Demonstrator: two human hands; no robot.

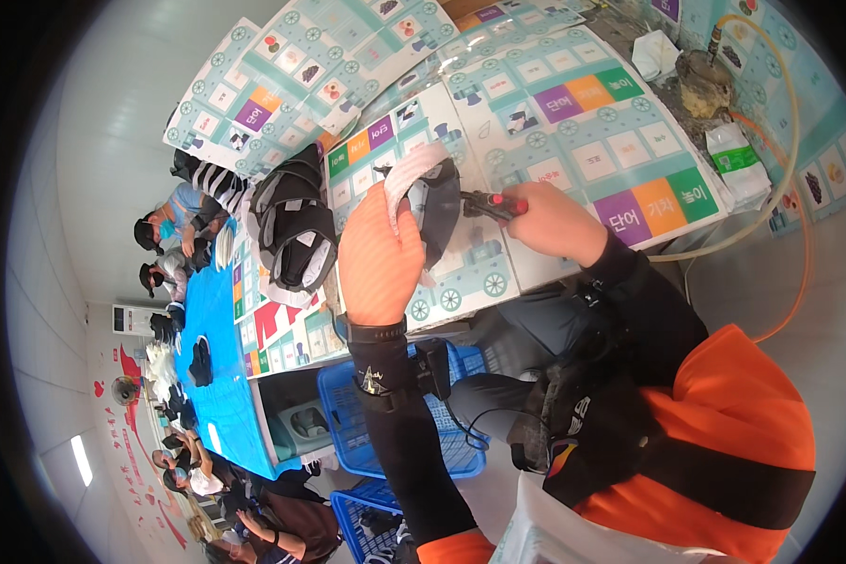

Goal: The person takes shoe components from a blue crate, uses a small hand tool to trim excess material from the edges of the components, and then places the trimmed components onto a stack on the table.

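Near the table's front edge, my left hand [382, 254] is closed on a dark, curved fabric piece [439, 211] with a pale pinkish strip [414, 169] along one side. My fingers partly cover it. Just to its right, my right hand [556, 224] grips a small plier-like tool [487, 205] with dark jaws and a red handle. The jaws point left, close to the fabric piece; whether they touch it I cannot tell. Left of my left hand lies a pile of black fabric pieces [296, 221] with grey linings, nested in one another.
Patterned sheets cover the table [583, 132]. At the far right stand a metal pot [705, 80] with a hose and a white-and-green packet [738, 164]. Blue baskets [348, 423] sit below the table edge. Several people work along a blue-covered table [211, 320] at left.
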